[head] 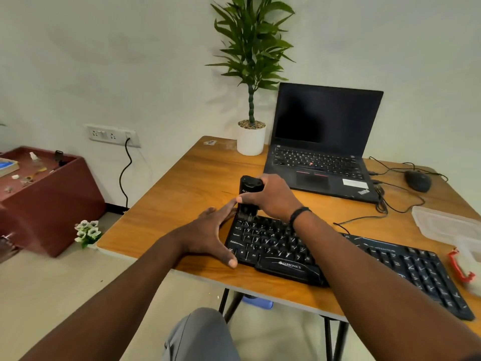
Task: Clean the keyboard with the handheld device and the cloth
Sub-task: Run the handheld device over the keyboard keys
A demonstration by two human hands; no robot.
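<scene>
Black handheld cleaning device [249, 196] stood upright on far-left corner of black plastic keyboard [281, 250], on wooden table [182, 194]. Right hand [270, 198] grip clamped round device body. Left hand [212, 231] flat, fingers straight, bracing keyboard's left edge. I judged device rigid, light, best held mid-body; keyboard stiff, liable to slide. Brush tip hidden behind fingers. Cloth: I couldn't spot one.

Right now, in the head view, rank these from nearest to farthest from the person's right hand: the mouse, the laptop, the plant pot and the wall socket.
Measured from the right hand, which grips the handheld device:
1. Laptop, just behind the hand, to the right.
2. Plant pot, at the table's back edge, behind the hand.
3. Mouse, far right on the table.
4. Wall socket, on the wall, far left.
</scene>
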